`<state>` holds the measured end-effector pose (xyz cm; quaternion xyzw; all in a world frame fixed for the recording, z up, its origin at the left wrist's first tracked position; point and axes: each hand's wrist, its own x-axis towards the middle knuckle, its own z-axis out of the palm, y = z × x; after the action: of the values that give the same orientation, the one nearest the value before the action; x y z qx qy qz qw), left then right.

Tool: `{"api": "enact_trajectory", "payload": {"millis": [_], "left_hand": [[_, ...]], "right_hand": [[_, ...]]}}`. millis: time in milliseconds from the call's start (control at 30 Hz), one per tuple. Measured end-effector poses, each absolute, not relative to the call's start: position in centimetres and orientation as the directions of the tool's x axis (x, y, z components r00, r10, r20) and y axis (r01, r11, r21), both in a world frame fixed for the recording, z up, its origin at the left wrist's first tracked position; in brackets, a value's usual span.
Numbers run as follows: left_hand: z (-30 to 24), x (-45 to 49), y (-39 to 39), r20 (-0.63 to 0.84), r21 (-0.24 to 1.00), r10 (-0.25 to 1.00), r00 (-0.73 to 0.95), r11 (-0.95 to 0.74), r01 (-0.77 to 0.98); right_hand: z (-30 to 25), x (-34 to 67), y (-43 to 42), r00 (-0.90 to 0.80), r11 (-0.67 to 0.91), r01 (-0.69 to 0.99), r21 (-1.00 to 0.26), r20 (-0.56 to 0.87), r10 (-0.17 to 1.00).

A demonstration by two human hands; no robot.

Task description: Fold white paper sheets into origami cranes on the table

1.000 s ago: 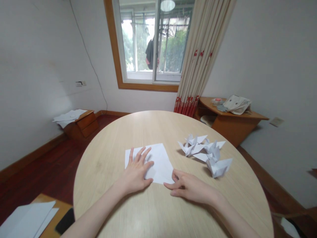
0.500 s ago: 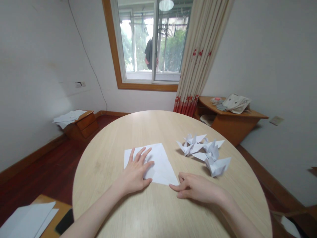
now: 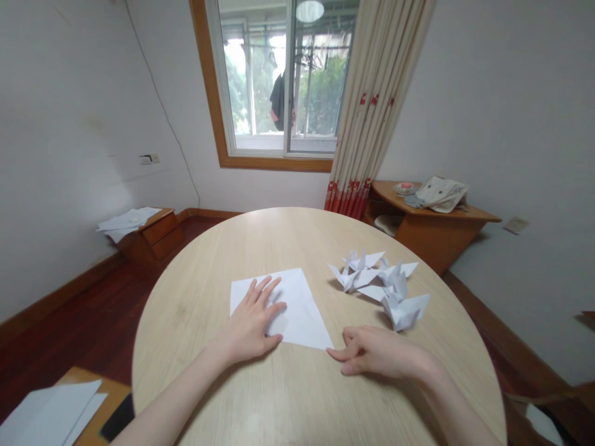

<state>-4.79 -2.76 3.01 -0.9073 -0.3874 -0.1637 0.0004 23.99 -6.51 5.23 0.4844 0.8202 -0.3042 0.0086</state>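
Note:
A white sheet of paper lies flat on the round light-wood table. My left hand rests on the sheet's near left part, palm down, fingers spread. My right hand lies on the table just right of the sheet's near right corner, its fingers loosely curled and a fingertip pointing at that corner; nothing shows in it. Several folded white paper cranes sit in a cluster to the right of the sheet, just beyond my right hand.
A low wooden shelf with a bag stands by the right wall, next to a curtain. A small wooden cabinet with papers stands at the left. More white sheets lie on a surface at the lower left.
My right hand has slid right along the sheet's near edge and off its corner. The sheet now lies flatter. My left hand stays in place.

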Motion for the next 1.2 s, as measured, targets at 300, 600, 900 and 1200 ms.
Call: {"api": "enact_trajectory", "payload": {"millis": [300,600,900,1200], "left_hand": [[3.4,-4.8,-2.6,0.304,0.086,0.667,0.680,-0.730,0.678],[3.1,-4.9,-2.5,0.389,0.018,0.611,0.690,-0.753,0.657],[3.0,-5.1,-2.2,0.532,-0.049,0.510,0.676,-0.779,0.625],[3.5,-4.7,-2.8,0.676,-0.041,0.426,0.601,-0.792,0.609]], "right_hand": [[4.7,22.8,-5.5,-0.508,0.276,0.733,-0.621,-0.231,0.830],[3.0,20.4,-5.1,-0.501,0.558,0.670,-0.489,0.257,0.826],[0.3,19.4,-4.5,-0.569,0.621,0.673,-0.402,0.255,0.782],[0.2,19.4,-4.3,-0.547,0.598,0.707,-0.378,0.245,0.801]]}}
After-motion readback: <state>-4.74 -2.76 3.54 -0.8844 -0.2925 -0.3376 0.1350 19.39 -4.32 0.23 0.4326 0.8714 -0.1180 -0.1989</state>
